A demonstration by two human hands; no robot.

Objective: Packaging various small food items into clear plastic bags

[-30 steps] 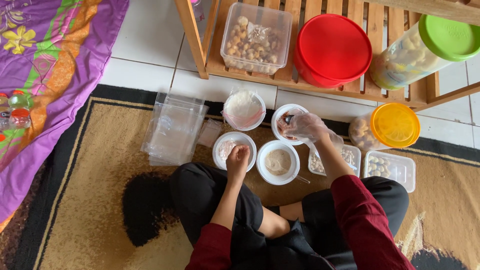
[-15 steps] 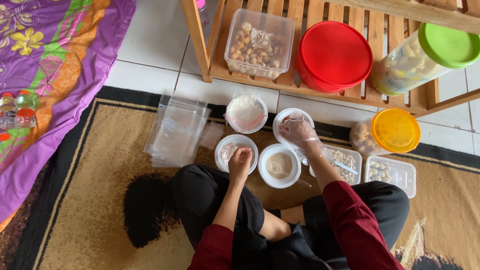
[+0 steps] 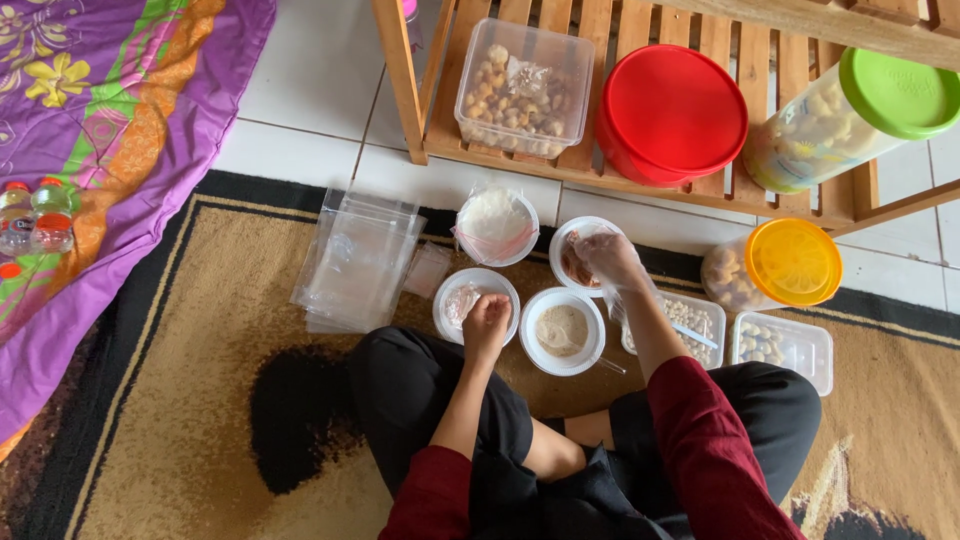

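Observation:
I sit cross-legged on a patterned carpet with several white bowls before me. My left hand [image 3: 487, 320] is curled into a fist on the near rim of a white bowl [image 3: 452, 285] that holds a small clear bag. My right hand [image 3: 608, 262], in a clear plastic glove, reaches into a farther white bowl [image 3: 566, 240] of reddish-brown food, with its fingertips hidden inside. Between the two stands a bowl of beige powder [image 3: 562, 329]. A bag-lined bowl of white grains [image 3: 492, 222] sits behind.
A stack of clear plastic bags [image 3: 355, 260] lies to the left. Two clear trays of pale snacks [image 3: 780, 345] and an orange-lidded jar [image 3: 790, 262] stand to the right. A wooden rack [image 3: 400, 90] at the back holds a clear box, a red-lidded tub [image 3: 672, 108] and a green-lidded jar.
My gloved right hand shifted slightly over the far bowl and now dips into it. My left hand has stayed on its bowl's rim.

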